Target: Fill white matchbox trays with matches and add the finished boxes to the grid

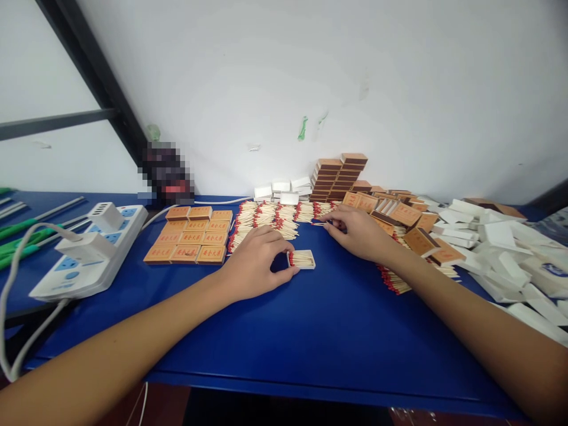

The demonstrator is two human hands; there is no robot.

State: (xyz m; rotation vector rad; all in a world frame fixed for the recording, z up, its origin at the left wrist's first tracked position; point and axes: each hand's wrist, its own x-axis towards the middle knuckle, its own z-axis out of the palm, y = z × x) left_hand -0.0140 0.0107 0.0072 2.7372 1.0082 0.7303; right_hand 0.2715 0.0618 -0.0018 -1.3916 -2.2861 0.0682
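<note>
My left hand (255,260) rests on the blue table (310,331), its fingers pinched on the left end of a small white matchbox tray (303,259) filled with red-tipped matches. My right hand (357,232) lies further back, fingers curled onto a few loose matches (320,223) at the edge of the rows of match bundles (270,216). Orange matchboxes (190,241) lie flat in a neat grid to the left of my left hand.
A white power strip (89,251) with plugs and cables sits at the left. Stacked brown sleeves (337,176) stand by the wall, with loose orange sleeves (412,228) and a heap of white trays (510,254) at the right. Green-handled tools (22,236) lie far left.
</note>
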